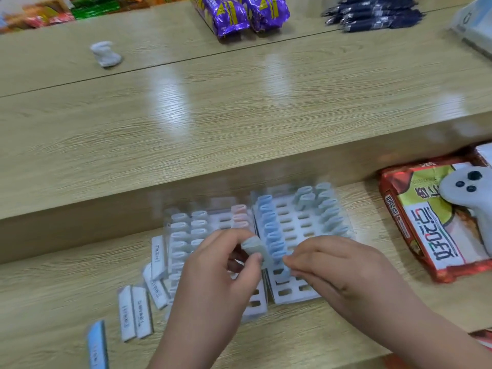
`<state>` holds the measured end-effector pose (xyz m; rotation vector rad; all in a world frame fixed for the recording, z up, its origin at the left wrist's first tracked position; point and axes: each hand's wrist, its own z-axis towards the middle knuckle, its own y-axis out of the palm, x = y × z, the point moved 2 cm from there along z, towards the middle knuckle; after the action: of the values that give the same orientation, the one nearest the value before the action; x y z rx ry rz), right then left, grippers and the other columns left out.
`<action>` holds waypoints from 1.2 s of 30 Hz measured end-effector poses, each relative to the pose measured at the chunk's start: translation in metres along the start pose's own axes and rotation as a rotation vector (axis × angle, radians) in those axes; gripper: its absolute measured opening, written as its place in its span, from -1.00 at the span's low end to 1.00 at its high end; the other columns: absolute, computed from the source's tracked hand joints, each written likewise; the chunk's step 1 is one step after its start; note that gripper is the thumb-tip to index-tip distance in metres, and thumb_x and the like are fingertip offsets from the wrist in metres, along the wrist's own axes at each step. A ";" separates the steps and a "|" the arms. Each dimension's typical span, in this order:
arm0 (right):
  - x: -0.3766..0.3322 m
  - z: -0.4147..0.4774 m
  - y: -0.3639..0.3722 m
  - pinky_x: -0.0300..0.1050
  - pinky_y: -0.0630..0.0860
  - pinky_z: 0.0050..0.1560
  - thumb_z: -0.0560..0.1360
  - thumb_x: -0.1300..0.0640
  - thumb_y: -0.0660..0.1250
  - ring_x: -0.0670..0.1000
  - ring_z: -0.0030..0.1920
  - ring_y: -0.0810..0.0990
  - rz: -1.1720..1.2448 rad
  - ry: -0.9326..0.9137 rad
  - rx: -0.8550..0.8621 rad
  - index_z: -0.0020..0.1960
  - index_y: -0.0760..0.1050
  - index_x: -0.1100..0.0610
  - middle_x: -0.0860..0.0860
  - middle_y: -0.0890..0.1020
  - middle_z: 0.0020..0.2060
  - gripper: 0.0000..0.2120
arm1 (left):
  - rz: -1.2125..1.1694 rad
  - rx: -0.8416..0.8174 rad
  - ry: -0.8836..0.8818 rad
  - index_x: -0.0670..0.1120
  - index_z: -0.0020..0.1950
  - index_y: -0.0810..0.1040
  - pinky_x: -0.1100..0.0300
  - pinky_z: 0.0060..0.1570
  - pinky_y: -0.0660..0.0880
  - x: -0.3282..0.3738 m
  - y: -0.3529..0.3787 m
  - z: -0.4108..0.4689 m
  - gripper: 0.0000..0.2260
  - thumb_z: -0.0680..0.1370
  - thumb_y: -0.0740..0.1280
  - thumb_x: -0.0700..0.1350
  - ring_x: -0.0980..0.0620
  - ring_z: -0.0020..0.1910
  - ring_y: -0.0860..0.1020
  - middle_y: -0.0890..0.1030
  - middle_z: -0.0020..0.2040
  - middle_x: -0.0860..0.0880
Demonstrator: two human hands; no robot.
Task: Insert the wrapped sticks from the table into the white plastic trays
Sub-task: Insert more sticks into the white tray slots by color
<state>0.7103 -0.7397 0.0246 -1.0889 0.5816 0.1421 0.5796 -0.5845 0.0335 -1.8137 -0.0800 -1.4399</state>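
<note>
Two white plastic trays lie side by side on the wooden table, the left tray (254, 304) and the right tray (295, 209). Both hold upright wrapped sticks in their slots, white and pink on the left, blue (269, 219) and pale green on the right. My left hand (221, 272) pinches a pale wrapped stick (255, 249) between thumb and fingers, above the seam between the trays. My right hand (338, 267) pinches the top of a blue stick (283, 265) standing in the right tray's left column. Several loose wrapped sticks (138, 312) lie flat to the left of the trays.
A red and yellow snack packet (423, 225) with a white game controller (468, 193) on it sits at the right. A raised wooden shelf behind the trays carries purple packets (239, 14), dark pens (372, 14) and a crumpled white scrap (106, 54).
</note>
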 end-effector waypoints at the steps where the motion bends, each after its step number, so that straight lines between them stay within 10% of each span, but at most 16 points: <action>1: -0.001 -0.001 0.001 -0.18 0.57 -0.24 0.53 0.08 0.40 -0.07 -0.15 0.65 -0.014 0.005 0.018 0.01 0.70 0.06 -0.10 0.68 -0.09 -0.87 | -0.007 -0.001 -0.002 0.27 -0.01 0.59 0.44 -0.12 0.48 0.001 0.000 0.000 -0.74 0.49 0.45 -0.12 0.20 -0.09 0.60 0.60 -0.07 0.22; 23: 0.000 -0.007 0.014 -0.16 0.56 -0.30 0.43 0.18 0.49 -0.06 -0.18 0.64 -0.079 0.029 0.084 0.01 0.71 0.10 -0.07 0.68 -0.11 -0.84 | 0.034 -0.013 0.010 0.40 -0.06 0.52 0.49 -0.10 0.44 0.002 -0.001 -0.001 -0.68 0.49 0.43 -0.07 0.23 -0.05 0.58 0.57 -0.04 0.29; 28: -0.005 -0.008 0.021 -0.16 0.47 -0.47 0.18 0.36 0.60 0.05 -0.13 0.64 -0.328 -0.100 -0.092 0.17 0.66 0.12 0.03 0.66 -0.03 -0.44 | 0.001 0.022 0.001 0.28 0.00 0.51 0.45 -0.14 0.48 0.003 -0.002 -0.003 -0.73 0.47 0.47 -0.07 0.22 -0.07 0.59 0.59 -0.06 0.28; 36: -0.004 -0.009 0.005 -0.16 0.53 -0.13 0.54 0.02 0.32 -0.10 0.02 0.56 -0.034 0.075 0.100 0.29 0.57 -0.03 -0.14 0.59 0.08 -0.67 | 0.019 0.029 0.072 0.25 -0.08 0.48 0.44 -0.14 0.47 0.014 -0.005 -0.002 -0.75 0.44 0.48 -0.06 0.20 -0.11 0.61 0.62 -0.13 0.25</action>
<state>0.7020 -0.7440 0.0196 -1.0093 0.6302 0.0422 0.5801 -0.5880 0.0479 -1.7330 -0.0472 -1.4817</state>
